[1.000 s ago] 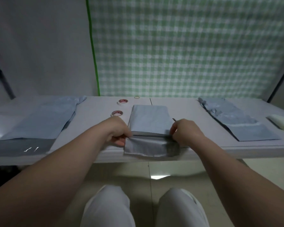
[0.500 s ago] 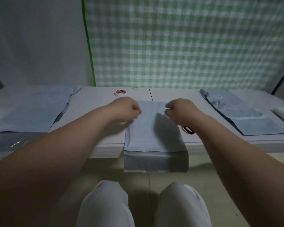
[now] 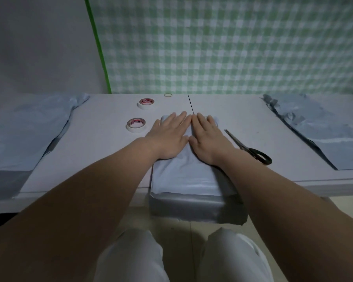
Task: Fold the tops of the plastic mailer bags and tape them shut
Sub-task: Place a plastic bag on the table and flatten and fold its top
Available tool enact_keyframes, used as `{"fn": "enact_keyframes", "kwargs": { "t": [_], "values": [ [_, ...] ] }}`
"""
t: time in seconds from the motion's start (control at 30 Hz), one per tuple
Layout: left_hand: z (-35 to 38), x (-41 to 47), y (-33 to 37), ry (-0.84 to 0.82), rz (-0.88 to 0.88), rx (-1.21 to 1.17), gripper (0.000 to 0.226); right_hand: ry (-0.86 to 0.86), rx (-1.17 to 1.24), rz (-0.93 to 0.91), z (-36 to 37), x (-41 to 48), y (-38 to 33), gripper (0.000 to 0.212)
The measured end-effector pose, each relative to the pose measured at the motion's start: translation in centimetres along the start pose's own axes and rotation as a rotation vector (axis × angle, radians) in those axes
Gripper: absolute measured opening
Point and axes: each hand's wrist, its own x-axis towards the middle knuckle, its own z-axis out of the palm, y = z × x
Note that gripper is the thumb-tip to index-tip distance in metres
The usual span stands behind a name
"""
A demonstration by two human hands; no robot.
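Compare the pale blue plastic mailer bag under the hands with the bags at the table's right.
The middle mailer bag is pressed by the left hand and right hand, its grey flap hanging off the table. The right-hand bags lie untouched, far ends crumpled. Both are pale blue plastic.

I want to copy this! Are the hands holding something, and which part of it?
Nothing is gripped. The left hand and right hand lie flat, fingers straight, pressing down on the far half of the mailer bag.

White table (image 3: 94, 143) with mailer bags (image 3: 183, 176), tape rolls (image 3: 136, 125), scissors (image 3: 253, 151)
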Motion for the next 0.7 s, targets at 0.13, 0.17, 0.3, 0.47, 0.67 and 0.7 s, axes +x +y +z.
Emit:
{"fn": "enact_keyframes", "kwargs": {
  "t": [0.13,0.17,0.3,0.47,0.67,0.7],
  "values": [
    [0.2,0.0,0.1,-0.005,-0.021,-0.003,0.06,-0.022,0.006,-0.001,-0.3,0.1,0.1,0.061],
    [0.2,-0.1,0.2,-0.003,-0.024,0.015,0.06,-0.034,0.006,0.007,-0.5,-0.1,-0.1,0.061],
    [-0.1,-0.9,0.5,0.182,0.093,0.171,0.053,-0.025,-0.071,-0.005,-1.4,-1.7,-0.7,0.059],
    [0.4,-2.8,0.7,0.227,0.283,-0.134,0.037,0.108,-0.04,-0.122,-1.5,-2.9,-1.1,0.033],
    [0.4,-2.5,0.3,0.035,0.249,-0.123,0.044,-0.035,0.061,-0.107,-1.3,-3.0,-0.2,0.043],
    [0.3,-2.4,0.4,0.024,0.244,-0.118,0.047,-0.082,0.039,-0.114,-1.3,-2.8,0.1,0.049]
  ]
}}
